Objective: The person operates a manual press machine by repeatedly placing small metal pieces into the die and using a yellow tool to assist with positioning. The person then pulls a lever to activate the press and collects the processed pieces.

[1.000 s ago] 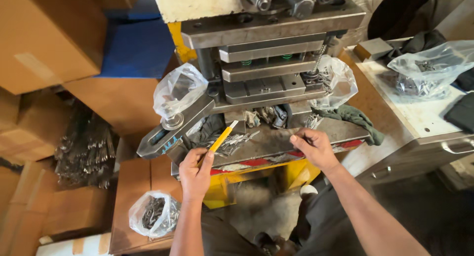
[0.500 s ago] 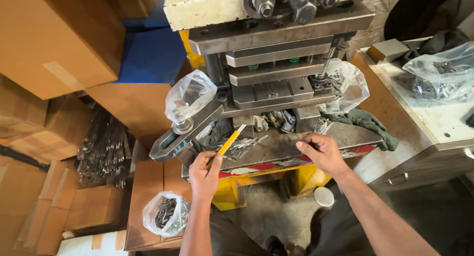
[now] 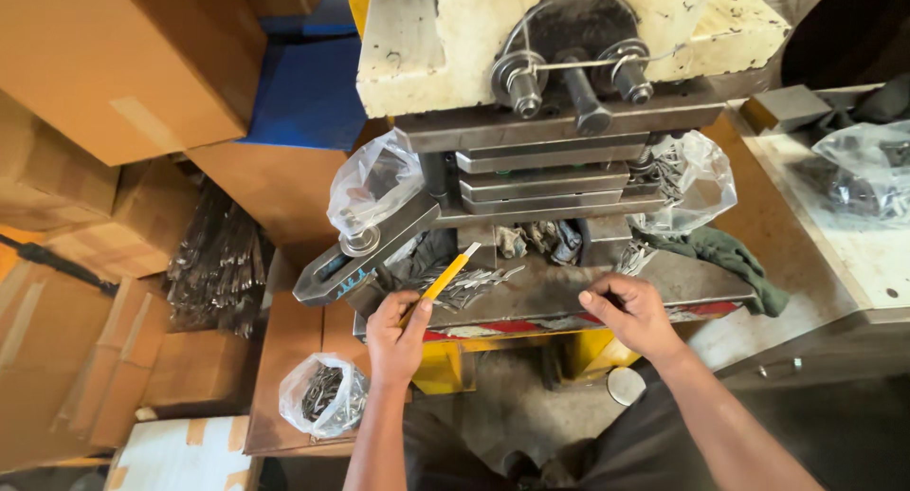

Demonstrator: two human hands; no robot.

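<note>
Yellow stick [image 3: 444,281]: slim, tilted, gripped at its lower end, tip among the metal pieces.
Metal pieces [image 3: 474,284]: small, grey, heaped on the press bed.

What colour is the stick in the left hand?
Yellow: the stick in the left hand shows best in the head view.

We are in a small metalworking workshop. In front of us stands a heavy press machine [image 3: 559,121] with chipped cream paint, stacked steel plates and a worn, greasy bed. Plastic bags of small metal parts [image 3: 324,394] sit around it, loose metal pieces [image 3: 464,284] lie on the bed, and bundles of metal strips [image 3: 218,259] rest among cardboard boxes [image 3: 114,64]. An oily rag [image 3: 725,254] lies nearby.
</note>
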